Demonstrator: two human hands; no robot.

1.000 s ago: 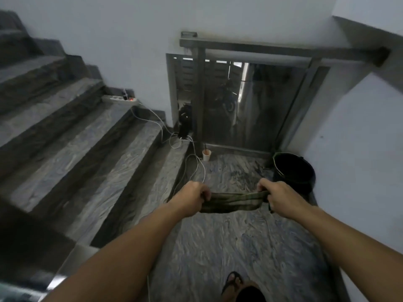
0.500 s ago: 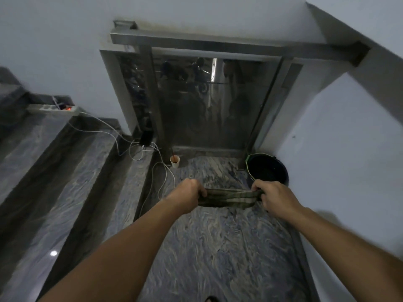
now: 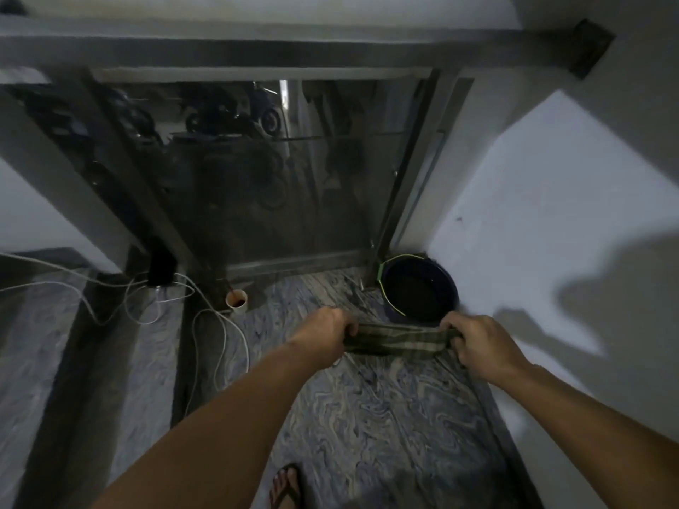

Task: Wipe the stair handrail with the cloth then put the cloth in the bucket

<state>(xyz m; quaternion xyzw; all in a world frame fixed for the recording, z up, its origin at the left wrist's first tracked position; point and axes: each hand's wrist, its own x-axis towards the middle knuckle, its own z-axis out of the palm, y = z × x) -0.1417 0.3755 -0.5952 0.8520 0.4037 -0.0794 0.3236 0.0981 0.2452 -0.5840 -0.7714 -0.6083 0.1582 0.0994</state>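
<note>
A striped green cloth (image 3: 400, 340) is stretched flat between my two hands above the marbled landing floor. My left hand (image 3: 323, 333) grips its left end and my right hand (image 3: 481, 343) grips its right end. Just beyond the cloth, in the corner by the white wall, stands a dark bucket (image 3: 450, 284) with a green-yellow handle. The metal handrail (image 3: 279, 53) runs across the top of the view over a glass panel (image 3: 257, 170).
A paper cup (image 3: 237, 299) stands on the floor left of the bucket. White cables (image 3: 220, 336) and a black adapter (image 3: 160, 266) lie on the step at left. My sandalled foot (image 3: 286, 486) shows at the bottom. The white wall (image 3: 551, 214) closes the right side.
The view has swung right and closer to the railing; the stairs have slid out at the left. Both hands still hold the cloth taut, now nearer the bucket.
</note>
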